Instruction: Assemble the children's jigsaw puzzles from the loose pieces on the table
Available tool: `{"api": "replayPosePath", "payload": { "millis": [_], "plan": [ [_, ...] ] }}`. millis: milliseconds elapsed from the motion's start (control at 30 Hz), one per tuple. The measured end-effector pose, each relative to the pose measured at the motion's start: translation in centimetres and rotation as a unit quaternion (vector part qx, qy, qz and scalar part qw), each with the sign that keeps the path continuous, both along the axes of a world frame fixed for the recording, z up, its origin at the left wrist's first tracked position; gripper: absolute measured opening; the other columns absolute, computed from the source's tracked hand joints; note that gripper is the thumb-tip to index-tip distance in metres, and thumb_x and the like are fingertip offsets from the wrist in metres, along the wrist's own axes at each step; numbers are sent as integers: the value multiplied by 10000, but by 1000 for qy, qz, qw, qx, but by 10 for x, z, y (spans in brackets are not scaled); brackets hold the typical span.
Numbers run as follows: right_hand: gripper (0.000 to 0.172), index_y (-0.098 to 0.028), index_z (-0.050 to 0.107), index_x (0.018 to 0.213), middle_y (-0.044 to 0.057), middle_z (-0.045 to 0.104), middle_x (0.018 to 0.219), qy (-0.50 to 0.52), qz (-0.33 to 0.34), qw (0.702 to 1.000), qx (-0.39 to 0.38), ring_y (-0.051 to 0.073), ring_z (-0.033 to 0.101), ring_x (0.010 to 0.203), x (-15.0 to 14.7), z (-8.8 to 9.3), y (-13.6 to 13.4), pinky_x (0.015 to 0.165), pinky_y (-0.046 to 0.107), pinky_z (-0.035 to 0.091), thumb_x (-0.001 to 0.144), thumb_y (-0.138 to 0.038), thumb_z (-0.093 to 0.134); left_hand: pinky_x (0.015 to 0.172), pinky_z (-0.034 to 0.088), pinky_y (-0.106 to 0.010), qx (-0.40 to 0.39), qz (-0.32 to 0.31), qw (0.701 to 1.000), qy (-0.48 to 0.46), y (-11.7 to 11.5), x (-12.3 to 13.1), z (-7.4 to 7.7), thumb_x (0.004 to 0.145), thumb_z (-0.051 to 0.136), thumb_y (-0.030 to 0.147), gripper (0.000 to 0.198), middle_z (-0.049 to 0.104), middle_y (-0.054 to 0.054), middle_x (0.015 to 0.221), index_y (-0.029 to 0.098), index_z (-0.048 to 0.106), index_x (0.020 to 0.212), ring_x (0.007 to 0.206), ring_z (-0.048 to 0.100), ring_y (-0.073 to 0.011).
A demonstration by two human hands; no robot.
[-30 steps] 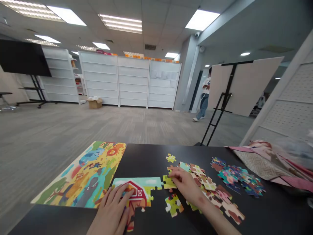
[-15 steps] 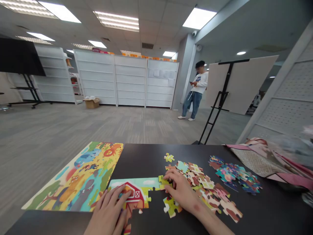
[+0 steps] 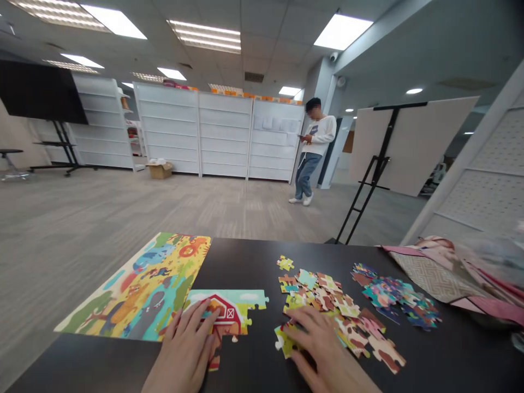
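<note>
A partly joined puzzle with a red barn (image 3: 231, 312) lies on the dark table. My left hand (image 3: 186, 344) rests flat over its left side, fingers spread, holding nothing. My right hand (image 3: 317, 341) is over the near left edge of a heap of loose pieces (image 3: 327, 289), fingers apart and touching a yellow-green piece (image 3: 284, 343). A gap of bare table lies between the barn section and that piece. One small yellow-green piece (image 3: 285, 263) sits alone behind the heap.
A finished animal picture (image 3: 143, 289) lies at the left. Darker colourful pieces (image 3: 393, 295) and a pink patterned cloth bag (image 3: 429, 273) are at the right. Beyond the table (image 3: 245, 256) stand an easel (image 3: 368, 180) and a person (image 3: 313, 147) holding a phone.
My right hand has moved right and nearer, off the barn section's right end. The yellow-green piece there is no longer against it. The person has stepped left, and the view has shifted slightly.
</note>
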State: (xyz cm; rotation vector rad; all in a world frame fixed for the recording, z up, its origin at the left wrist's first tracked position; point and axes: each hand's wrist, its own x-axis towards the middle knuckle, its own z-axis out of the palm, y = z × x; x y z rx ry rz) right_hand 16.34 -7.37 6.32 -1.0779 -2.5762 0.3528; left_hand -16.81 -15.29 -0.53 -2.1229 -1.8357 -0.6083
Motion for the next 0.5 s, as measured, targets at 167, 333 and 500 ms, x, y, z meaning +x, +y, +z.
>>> {"api": "replayPosePath", "payload": {
  "millis": [167,333,500],
  "plan": [
    [229,-353,747,1061,58,747,1188,-76,49,993,-80,337,651,1109,4,-6,-23,952,506,506,843,-288,718,1102,411,-479,9,-5,1000,11,3,-5,-10,954,524,289,464,587,-11,1455,397,581,1402,1300,553,-285],
    [166,-245,707,1023,88,692,1157,-2,-80,997,-1,303,589,1135,7,19,-7,1034,500,435,900,-255,597,1034,472,-493,3,-21,999,40,4,-12,-14,983,488,299,467,569,-22,1478,386,547,1438,1288,578,-295],
    [418,-183,666,1262,146,635,1338,-25,-109,994,13,345,517,1275,-16,32,61,1101,564,362,867,-117,547,1031,463,-551,1,-12,998,54,1,-5,-12,1009,397,262,460,563,-54,1481,340,570,1428,1306,570,-305]
  ]
}}
